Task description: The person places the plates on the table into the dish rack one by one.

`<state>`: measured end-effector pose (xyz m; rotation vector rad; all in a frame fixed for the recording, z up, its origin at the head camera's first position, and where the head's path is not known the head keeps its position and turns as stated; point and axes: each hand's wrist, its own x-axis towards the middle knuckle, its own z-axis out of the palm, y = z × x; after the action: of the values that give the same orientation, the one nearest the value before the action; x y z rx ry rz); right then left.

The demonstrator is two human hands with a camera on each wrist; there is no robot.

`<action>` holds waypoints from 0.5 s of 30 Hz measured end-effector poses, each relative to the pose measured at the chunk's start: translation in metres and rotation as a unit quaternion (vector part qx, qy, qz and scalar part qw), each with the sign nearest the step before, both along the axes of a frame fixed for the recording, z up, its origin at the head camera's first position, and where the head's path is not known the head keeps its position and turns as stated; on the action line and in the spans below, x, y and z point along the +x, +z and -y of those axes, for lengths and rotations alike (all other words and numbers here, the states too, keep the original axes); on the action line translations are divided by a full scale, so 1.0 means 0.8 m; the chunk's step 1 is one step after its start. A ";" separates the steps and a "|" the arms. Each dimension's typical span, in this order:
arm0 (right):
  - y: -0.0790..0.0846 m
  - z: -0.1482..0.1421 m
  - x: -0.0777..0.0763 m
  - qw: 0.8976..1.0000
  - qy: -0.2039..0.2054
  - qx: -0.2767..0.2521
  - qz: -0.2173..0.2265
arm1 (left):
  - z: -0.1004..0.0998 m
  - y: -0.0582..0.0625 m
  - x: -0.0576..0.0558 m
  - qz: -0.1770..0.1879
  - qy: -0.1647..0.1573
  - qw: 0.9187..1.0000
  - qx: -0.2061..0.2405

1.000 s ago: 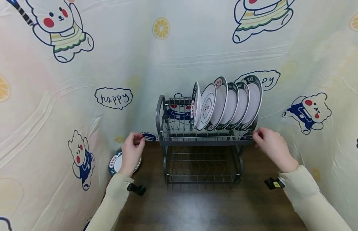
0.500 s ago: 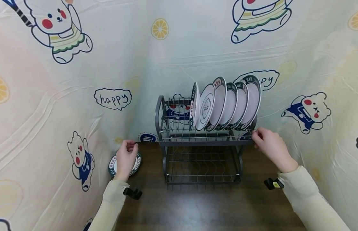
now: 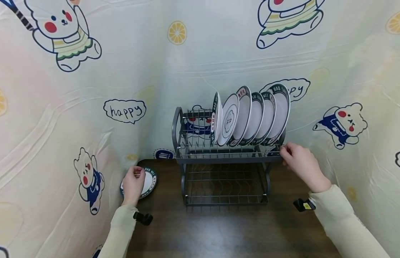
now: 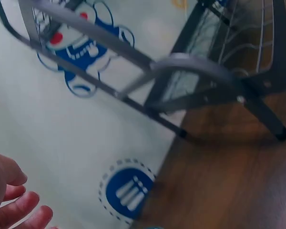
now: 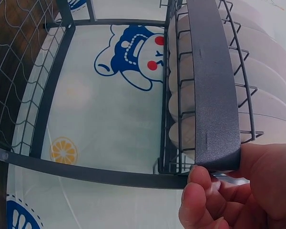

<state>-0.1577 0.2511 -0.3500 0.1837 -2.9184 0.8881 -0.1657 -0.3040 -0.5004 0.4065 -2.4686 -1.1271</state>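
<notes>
A two-tier dark grey dish rack [image 3: 219, 160] stands against the patterned cloth. Several white plates with dark green patterned rims [image 3: 246, 118] stand on edge in its upper tier. My right hand [image 3: 303, 166] holds the rack's front right corner; in the right wrist view the thumb and fingers pinch the end of the grey front bar [image 5: 217, 95]. At the left, my left hand [image 3: 133, 184] is above a round plate [image 3: 150, 182] lying on the table, partly covering it. Its fingers [image 4: 21, 212] are loosely bent with nothing between them; whether they touch the plate cannot be seen.
The rack's lower tier [image 3: 225, 196] is bare wire. A dark brown wooden table [image 3: 219, 233] runs beneath it. Printed cloth [image 3: 122, 71] hangs behind and at both sides. Part of another dark-patterned thing [image 3: 97, 251] shows beside the left sleeve.
My left hand has moved left and down from beside the rack to over the lying plate. The right hand keeps its hold on the rack corner.
</notes>
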 end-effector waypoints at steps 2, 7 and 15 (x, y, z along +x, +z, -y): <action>0.000 0.001 0.000 1.000 0.000 -0.001 0.001 | 0.007 -0.010 0.000 0.005 0.008 1.000 -0.001; -0.001 0.001 -0.001 1.000 -0.001 0.001 -0.001 | 0.024 -0.037 0.004 0.036 0.032 0.999 -0.009; -0.002 0.002 -0.002 1.000 -0.003 0.002 0.004 | 0.051 -0.079 0.006 0.086 0.051 0.995 -0.002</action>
<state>-0.1591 0.2498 -0.3516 0.1724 -2.9261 0.8840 -0.1608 -0.3448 -0.5639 0.6445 -2.5634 -1.0855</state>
